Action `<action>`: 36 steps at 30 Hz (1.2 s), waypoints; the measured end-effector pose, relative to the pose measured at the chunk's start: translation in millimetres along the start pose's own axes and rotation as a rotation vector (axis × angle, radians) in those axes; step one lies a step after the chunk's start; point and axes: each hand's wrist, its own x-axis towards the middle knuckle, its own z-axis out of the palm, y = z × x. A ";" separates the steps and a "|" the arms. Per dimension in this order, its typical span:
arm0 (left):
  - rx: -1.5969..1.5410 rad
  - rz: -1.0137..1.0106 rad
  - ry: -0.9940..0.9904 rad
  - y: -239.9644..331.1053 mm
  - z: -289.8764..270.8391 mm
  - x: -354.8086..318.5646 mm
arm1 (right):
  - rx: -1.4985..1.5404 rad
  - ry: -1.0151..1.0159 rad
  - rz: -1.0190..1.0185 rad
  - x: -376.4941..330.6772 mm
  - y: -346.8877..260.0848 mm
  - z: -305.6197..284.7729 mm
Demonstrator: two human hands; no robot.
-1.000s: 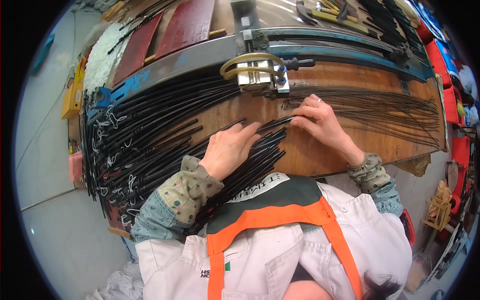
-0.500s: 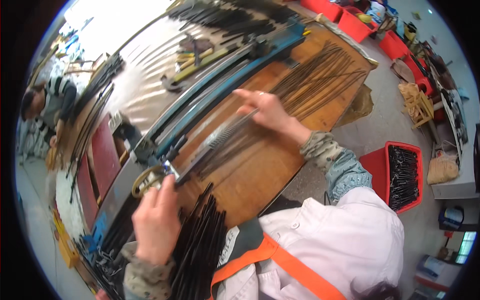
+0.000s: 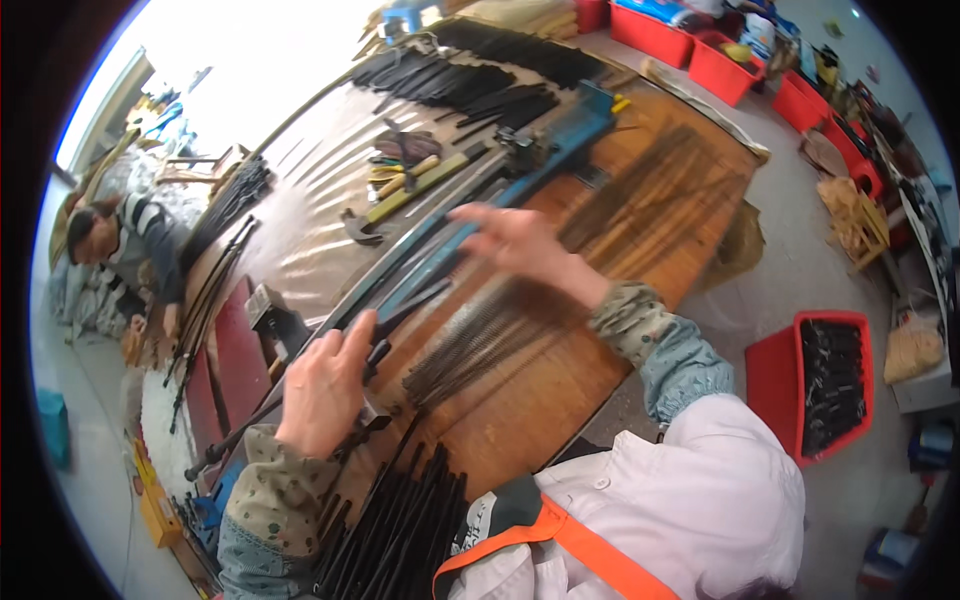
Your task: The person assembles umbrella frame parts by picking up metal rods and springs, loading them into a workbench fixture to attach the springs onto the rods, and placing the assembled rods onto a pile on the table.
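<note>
Rods, thin and dark, lie fanned across the wooden desk (image 3: 560, 400), a loose sheaf (image 3: 490, 335) at the centre with more spread toward two o'clock (image 3: 650, 200). They look like slim metal, stiff along their length yet springy, light one by one and heavier as a bunch; smooth enough to slide over each other, so I'd judge a hold near the middle of the sheaf safest, with the palm pressing flat to keep them from rolling.

The long blue rail (image 3: 480, 225) runs from eight o'clock up to one o'clock. The left hand (image 3: 322, 390) rests beside it at eight o'clock, fingers curled loosely over a dark bar there; whether that grip is truly clenched I cannot tell. The right hand (image 3: 515, 240), blurred, hovers flat and released above the upper end of the sheaf, holding nothing.

A thicker bundle of black rods (image 3: 400, 520) sits at six o'clock by the orange strap. Hammers (image 3: 400, 195) lie at eleven o'clock, and a red crate (image 3: 825, 385) stands on the floor at three o'clock.
</note>
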 end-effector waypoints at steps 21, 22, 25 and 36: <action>0.041 -0.088 0.201 -32.8 -19.6 -99.3 | 0.204 -0.087 0.103 42.5 -96.4 76.2; 0.022 -0.113 0.216 -36.2 -23.3 -106.6 | 0.214 0.019 0.087 49.0 -96.8 76.6; 0.092 -0.250 0.425 -77.0 -39.5 -144.1 | -0.026 -0.004 0.127 53.3 -72.5 56.1; 0.032 -0.478 0.338 -86.0 -67.9 -216.0 | 0.009 0.231 -0.237 183.9 -152.1 111.1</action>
